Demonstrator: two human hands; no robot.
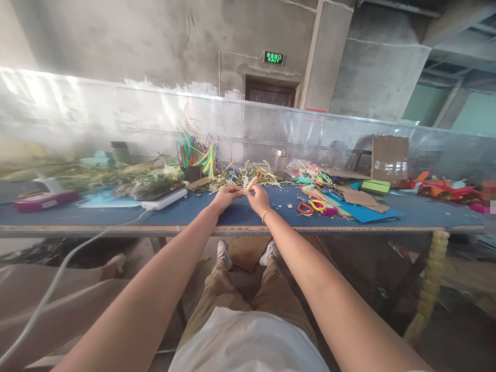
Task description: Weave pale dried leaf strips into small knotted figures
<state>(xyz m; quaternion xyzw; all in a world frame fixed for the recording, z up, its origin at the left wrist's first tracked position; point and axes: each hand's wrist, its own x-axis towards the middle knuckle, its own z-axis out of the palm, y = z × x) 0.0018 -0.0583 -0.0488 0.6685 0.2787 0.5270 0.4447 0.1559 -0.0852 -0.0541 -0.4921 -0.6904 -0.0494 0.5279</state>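
Observation:
Both my arms reach forward to the middle of a long blue-topped table [248,214]. My left hand [226,196] and my right hand [258,198] meet just above the table top, fingers pinched together on a small pale straw-like strip [250,184] held between them. A gold bracelet [265,213] sits on my right wrist. Directly beyond my hands lies a heap of pale and orange strips [248,176].
A bundle of colourful strips [196,152] stands in a dark cup, green grass-like material [127,178] lies left, a white device with a cord [165,199] beside it. Coloured paper, scissors [312,206] and cardboard [389,157] lie right. A perforated metal screen [271,129] backs the table.

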